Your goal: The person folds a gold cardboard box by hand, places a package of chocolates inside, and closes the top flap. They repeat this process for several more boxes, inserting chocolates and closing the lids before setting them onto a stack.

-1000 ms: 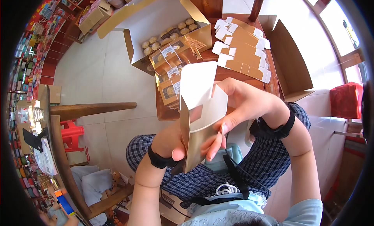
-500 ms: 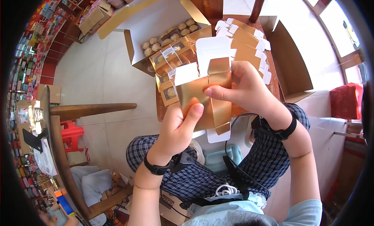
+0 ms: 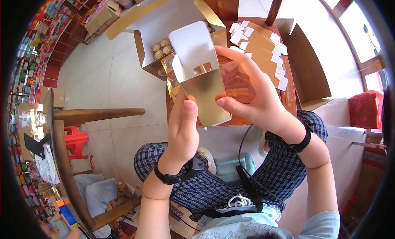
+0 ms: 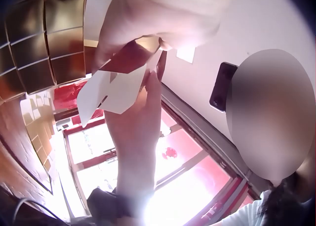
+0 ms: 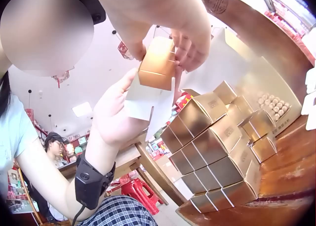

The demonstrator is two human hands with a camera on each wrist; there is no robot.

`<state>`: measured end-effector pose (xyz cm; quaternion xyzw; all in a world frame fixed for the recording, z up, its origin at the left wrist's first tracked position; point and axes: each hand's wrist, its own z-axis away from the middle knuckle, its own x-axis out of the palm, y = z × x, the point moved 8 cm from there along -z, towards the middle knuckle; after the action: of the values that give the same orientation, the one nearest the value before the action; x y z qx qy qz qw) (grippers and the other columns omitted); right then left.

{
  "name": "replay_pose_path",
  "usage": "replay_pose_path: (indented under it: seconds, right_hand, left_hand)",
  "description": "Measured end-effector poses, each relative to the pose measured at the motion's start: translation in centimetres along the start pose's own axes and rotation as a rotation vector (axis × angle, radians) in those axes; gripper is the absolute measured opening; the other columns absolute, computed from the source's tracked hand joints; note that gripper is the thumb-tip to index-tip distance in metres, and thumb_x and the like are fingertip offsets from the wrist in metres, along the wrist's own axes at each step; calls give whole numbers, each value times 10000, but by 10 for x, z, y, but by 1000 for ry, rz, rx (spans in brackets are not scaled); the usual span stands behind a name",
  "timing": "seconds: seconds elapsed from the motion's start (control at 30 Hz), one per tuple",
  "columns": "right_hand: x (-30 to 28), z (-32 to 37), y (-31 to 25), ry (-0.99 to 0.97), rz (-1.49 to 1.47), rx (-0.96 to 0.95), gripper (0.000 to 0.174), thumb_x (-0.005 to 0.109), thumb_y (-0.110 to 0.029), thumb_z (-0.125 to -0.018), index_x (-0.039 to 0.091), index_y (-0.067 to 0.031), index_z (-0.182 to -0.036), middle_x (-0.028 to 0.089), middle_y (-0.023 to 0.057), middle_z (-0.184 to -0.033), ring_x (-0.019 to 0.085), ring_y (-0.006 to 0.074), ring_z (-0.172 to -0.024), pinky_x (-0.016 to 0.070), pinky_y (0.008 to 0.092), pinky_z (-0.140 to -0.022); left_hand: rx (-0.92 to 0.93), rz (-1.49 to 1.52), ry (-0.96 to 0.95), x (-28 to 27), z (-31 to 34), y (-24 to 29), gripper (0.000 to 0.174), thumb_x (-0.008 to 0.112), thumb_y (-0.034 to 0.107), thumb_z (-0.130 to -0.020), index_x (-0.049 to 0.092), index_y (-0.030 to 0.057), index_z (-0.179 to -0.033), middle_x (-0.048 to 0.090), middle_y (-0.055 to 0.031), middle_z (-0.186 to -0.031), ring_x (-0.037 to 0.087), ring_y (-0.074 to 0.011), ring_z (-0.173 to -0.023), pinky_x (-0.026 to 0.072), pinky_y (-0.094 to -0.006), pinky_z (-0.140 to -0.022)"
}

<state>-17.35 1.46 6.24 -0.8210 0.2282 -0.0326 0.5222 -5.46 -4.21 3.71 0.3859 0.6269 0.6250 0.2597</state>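
Observation:
Between my two hands is a small gold carton box (image 3: 209,95), lifted over my lap, with a white-lined flap (image 3: 192,47) standing up at its far end. My left hand (image 3: 181,130) grips its left side, the thumb on the near gold face. My right hand (image 3: 257,97) holds the right edge, thumb at the lower corner and index finger up beside the flap. White flaps (image 4: 126,90) hang off the box in the left wrist view. The right wrist view shows its folded gold panel (image 5: 157,63) between the right hand's thumb and fingers.
A wooden table (image 5: 291,186) bears stacked gold boxes (image 5: 212,157). Behind them stands a large open carton (image 3: 150,60) with gold-wrapped balls (image 3: 161,48). Flat gold box blanks (image 3: 261,53) lie to the right, beside a brown carton (image 3: 306,66). A red stool (image 3: 76,142) stands at left.
The gold box has been turned over and round in my hands, with its white-lined flap now upright at the far end. My right hand has shifted to the box's right edge.

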Motion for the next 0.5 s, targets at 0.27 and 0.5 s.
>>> replay_pose_path:
  seconds: [0.27,0.5]
  right_hand:
    - [9,3,-2,-90,-220,68,692,610,-2,-787,325,-111,-1408,565,111,-1077,590,150,-885,499,294,-806]
    - [8,5,0,-66,-374,121,573,595,-9,-816,412,-77,-1354,545,74,-1114,595,115,-918,515,264,-770]
  left_hand:
    - [353,-176,14,-4,-7,25,717,524,142,-920,57,63,-1458,334,-179,-1390,469,-231,-1186,448,-329,-925]
    - [215,-137,-27,-5,-5,19,585,524,89,-908,242,33,-1417,350,-161,-1370,523,-229,-1132,499,-291,-862]
